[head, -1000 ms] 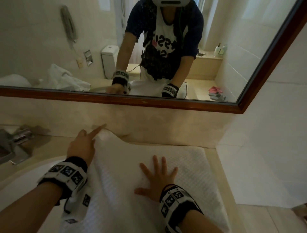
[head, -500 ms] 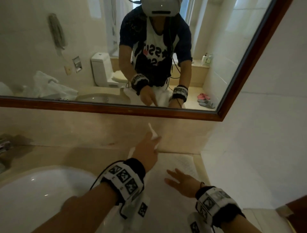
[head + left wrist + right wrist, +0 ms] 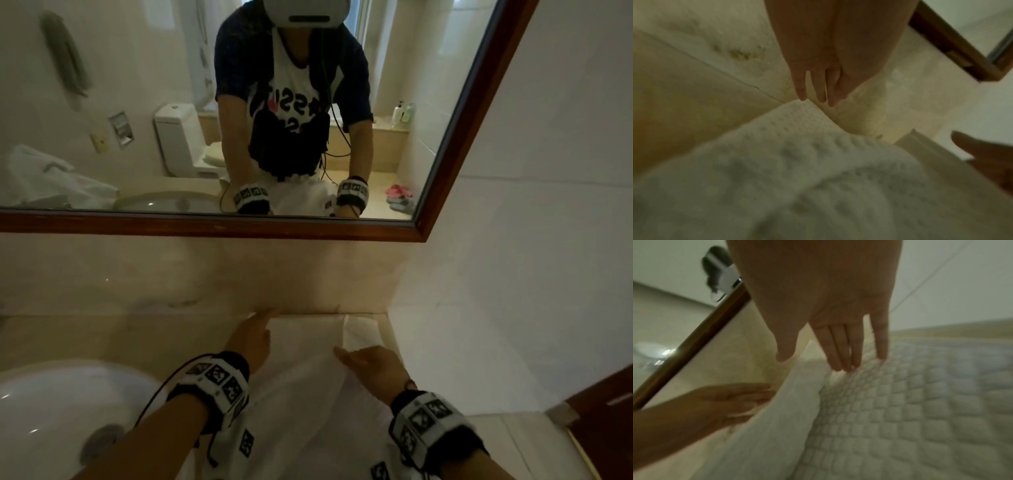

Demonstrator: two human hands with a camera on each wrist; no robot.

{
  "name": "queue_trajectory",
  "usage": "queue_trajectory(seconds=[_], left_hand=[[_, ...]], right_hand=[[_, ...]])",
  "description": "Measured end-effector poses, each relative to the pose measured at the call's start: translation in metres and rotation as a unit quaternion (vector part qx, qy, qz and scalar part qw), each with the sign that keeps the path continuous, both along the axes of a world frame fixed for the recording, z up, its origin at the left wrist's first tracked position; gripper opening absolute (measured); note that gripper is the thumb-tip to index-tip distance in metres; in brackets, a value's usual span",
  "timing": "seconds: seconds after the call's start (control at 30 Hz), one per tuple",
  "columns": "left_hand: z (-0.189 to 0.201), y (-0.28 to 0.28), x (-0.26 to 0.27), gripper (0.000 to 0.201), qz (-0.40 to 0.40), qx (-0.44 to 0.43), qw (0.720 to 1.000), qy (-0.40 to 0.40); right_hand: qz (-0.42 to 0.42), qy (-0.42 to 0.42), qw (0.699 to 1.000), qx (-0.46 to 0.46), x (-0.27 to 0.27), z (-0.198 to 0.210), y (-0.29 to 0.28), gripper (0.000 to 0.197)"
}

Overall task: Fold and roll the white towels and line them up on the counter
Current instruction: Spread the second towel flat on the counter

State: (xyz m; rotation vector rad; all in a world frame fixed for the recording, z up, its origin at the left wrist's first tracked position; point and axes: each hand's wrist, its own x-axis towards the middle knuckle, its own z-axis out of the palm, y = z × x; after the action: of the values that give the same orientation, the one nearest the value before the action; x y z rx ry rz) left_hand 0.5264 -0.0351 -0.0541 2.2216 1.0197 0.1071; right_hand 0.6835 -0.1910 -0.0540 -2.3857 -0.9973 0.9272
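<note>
A white waffle-weave towel (image 3: 305, 370) lies folded lengthwise on the beige counter (image 3: 137, 335), running from the backsplash toward me. My left hand (image 3: 251, 337) is open with straight fingers (image 3: 819, 91) at the towel's far left corner (image 3: 801, 107). To the right, my right hand (image 3: 371, 365) lies open, its fingers (image 3: 838, 352) flat on the towel (image 3: 900, 402) beside the raised fold edge (image 3: 797, 394). Neither hand holds anything.
A white sink basin (image 3: 58, 411) sits to the left of the towel. A wood-framed mirror (image 3: 445, 144) hangs above the backsplash and a white tiled wall (image 3: 531, 240) bounds the counter on the right. In the mirror, crumpled white towels (image 3: 51, 178) show at far left.
My left hand carried the towel's left edge over to the right, then came back to the far left corner. My right hand lifted off and settled flat on the folded towel again.
</note>
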Motion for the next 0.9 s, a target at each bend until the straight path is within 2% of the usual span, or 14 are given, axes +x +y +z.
queue_trajectory(seconds=[0.07, 0.13, 0.23, 0.27, 0.33, 0.37, 0.43, 0.57, 0.7, 0.73, 0.77, 0.83, 0.9], left_hand=[[-0.001, 0.006, -0.001, 0.056, -0.058, 0.037, 0.994, 0.079], [-0.002, 0.008, 0.001, 0.061, -0.1, 0.079, 0.984, 0.125], [-0.007, 0.007, -0.003, 0.071, -0.151, 0.098, 0.962, 0.205], [-0.011, 0.004, -0.007, 0.087, -0.163, 0.091, 0.955, 0.23], [-0.019, 0.002, -0.012, 0.132, -0.181, 0.085, 0.947, 0.254], [-0.023, 0.001, -0.013, 0.144, -0.182, 0.091, 0.944, 0.26], [-0.027, 0.001, -0.009, 0.151, -0.186, 0.102, 0.938, 0.275], [-0.023, -0.008, -0.001, 0.154, -0.199, 0.104, 0.923, 0.311], [-0.022, -0.009, 0.002, 0.154, -0.191, 0.089, 0.919, 0.333], [-0.021, -0.008, 0.003, 0.146, -0.191, 0.085, 0.918, 0.337], [-0.02, -0.007, 0.003, 0.129, -0.19, 0.091, 0.915, 0.344], [-0.019, -0.01, 0.002, 0.093, -0.18, 0.106, 0.911, 0.356], [-0.018, -0.014, -0.003, 0.085, -0.158, 0.102, 0.915, 0.356]], right_hand=[[0.017, -0.12, 0.991, -0.059, -0.009, 0.002, 0.015, 0.052], [0.005, -0.173, 0.982, -0.079, -0.012, -0.003, 0.027, 0.043], [-0.04, -0.15, 0.986, -0.058, -0.001, -0.005, 0.032, 0.039], [-0.06, -0.138, 0.988, -0.046, 0.007, -0.004, 0.032, 0.039], [-0.121, -0.08, 0.989, -0.029, 0.028, -0.005, 0.034, 0.04], [-0.148, -0.049, 0.987, -0.027, 0.038, -0.006, 0.035, 0.041], [-0.17, -0.024, 0.984, -0.057, 0.055, -0.008, 0.035, 0.044], [-0.225, -0.01, 0.97, -0.095, 0.071, -0.019, 0.033, 0.053], [-0.187, -0.034, 0.975, -0.111, 0.065, -0.018, 0.036, 0.055], [-0.171, -0.05, 0.977, -0.113, 0.062, -0.016, 0.035, 0.056], [-0.159, -0.059, 0.979, -0.115, 0.06, -0.012, 0.033, 0.054], [-0.142, -0.065, 0.983, -0.099, 0.06, -0.01, 0.025, 0.036], [-0.162, -0.014, 0.984, -0.067, 0.061, -0.011, 0.013, 0.028]])
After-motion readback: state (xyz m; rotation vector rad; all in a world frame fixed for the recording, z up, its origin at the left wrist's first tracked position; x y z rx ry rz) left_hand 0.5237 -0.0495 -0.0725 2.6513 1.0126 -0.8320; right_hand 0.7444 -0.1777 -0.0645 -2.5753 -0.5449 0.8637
